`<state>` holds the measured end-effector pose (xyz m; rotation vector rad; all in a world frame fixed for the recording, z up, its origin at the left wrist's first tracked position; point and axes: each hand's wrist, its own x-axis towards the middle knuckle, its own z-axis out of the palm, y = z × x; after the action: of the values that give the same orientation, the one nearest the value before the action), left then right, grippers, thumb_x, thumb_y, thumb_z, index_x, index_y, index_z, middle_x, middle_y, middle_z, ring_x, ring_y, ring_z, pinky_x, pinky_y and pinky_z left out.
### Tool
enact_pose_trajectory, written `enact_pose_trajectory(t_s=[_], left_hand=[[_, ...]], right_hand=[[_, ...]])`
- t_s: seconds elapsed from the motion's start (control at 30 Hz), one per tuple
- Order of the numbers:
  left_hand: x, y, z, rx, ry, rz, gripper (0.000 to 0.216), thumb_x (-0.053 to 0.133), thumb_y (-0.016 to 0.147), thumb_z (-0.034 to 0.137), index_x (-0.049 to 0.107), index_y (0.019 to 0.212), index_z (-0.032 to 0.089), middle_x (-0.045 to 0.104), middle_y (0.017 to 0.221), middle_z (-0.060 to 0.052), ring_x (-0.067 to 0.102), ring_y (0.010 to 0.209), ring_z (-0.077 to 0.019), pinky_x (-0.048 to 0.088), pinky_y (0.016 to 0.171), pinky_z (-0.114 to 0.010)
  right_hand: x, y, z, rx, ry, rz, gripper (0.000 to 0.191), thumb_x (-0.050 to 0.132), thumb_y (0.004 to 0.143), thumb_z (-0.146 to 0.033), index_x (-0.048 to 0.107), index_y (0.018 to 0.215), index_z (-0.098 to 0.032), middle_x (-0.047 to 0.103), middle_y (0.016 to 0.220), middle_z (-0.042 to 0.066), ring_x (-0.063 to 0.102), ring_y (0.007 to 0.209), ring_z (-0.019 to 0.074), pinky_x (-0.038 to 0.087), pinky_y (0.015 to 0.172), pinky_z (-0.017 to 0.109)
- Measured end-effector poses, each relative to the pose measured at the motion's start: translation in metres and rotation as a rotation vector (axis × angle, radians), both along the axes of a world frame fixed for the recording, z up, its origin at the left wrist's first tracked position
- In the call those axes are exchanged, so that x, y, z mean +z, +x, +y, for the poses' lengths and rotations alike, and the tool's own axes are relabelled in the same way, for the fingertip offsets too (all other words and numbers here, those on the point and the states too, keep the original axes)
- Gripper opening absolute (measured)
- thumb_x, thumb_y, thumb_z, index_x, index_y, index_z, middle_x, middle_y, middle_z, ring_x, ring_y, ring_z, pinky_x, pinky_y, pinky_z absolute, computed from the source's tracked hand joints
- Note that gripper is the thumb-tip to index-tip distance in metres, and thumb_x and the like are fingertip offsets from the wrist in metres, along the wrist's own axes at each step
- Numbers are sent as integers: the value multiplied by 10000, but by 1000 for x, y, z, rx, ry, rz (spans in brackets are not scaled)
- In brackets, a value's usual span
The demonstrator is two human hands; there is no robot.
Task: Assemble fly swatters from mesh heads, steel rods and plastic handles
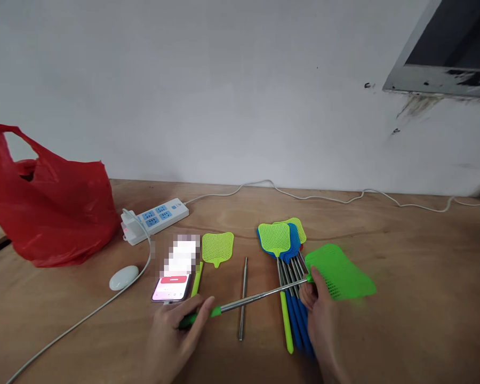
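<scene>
My left hand (172, 330) is closed around the green handle of a fly swatter (264, 296) with a telescopic metal rod. My right hand (318, 304) pinches the rod where it meets the green mesh head (340, 274), which is lifted over the table. Under the right hand lies a pile of several fly swatters (286, 250) with green and blue heads and blue and green handles. A bare metal rod (243, 298) lies between my hands. A loose yellow-green swatter head (218, 248) rests to its left, beside a green handle (197, 280).
A phone (174, 282) with a lit screen lies near my left hand. A white power strip (156, 217) with its cable, a white oval object (124, 277) and a red plastic bag (44, 208) stand at the left on the wooden table (424, 298). A white wall rises behind.
</scene>
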<state>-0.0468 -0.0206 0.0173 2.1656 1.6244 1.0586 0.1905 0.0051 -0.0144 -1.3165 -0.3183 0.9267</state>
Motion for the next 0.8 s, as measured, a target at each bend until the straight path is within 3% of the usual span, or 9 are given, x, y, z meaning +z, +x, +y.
enact_pose_trajectory(t_s=[0.17, 0.33, 0.43, 0.6, 0.8], left_hand=[[-4, 24, -3, 85, 155, 24, 490, 463, 1004, 338, 644, 576, 181, 485, 413, 52, 411, 354, -79, 273, 429, -224], [2, 31, -4, 37, 130, 25, 500, 448, 1011, 309, 545, 535, 193, 487, 415, 53, 403, 340, -80, 249, 422, -231], [4, 38, -4, -21, 51, 31, 485, 426, 1020, 313, 500, 552, 207, 492, 434, 49, 466, 371, -104, 279, 446, -230], [-2, 53, -7, -154, -207, -29, 289, 406, 1037, 351, 560, 824, 232, 678, 705, 12, 656, 609, -163, 388, 544, -215], [-11, 53, -8, -185, -285, 67, 298, 329, 1052, 375, 570, 929, 252, 710, 783, -6, 682, 681, -218, 419, 601, -261]], right_hand=[[-13, -51, -23, 179, -37, 55, 449, 752, 695, -597, 517, 604, -225, 490, 559, -34, 461, 521, 135, 376, 435, 250], [-7, -54, -22, 96, -72, 130, 519, 807, 567, -651, 527, 632, -219, 510, 618, -25, 505, 581, 143, 439, 473, 237], [2, -48, -17, 84, -54, 122, 551, 787, 544, -703, 586, 672, -207, 559, 675, -2, 529, 605, 148, 452, 476, 234], [12, -45, -16, 306, 109, -11, 453, 753, 703, -634, 647, 714, -193, 494, 564, -39, 423, 491, 98, 343, 392, 183], [11, -49, -16, 378, 220, 169, 431, 734, 755, -601, 632, 713, -184, 543, 625, -25, 383, 425, 62, 272, 327, 159]])
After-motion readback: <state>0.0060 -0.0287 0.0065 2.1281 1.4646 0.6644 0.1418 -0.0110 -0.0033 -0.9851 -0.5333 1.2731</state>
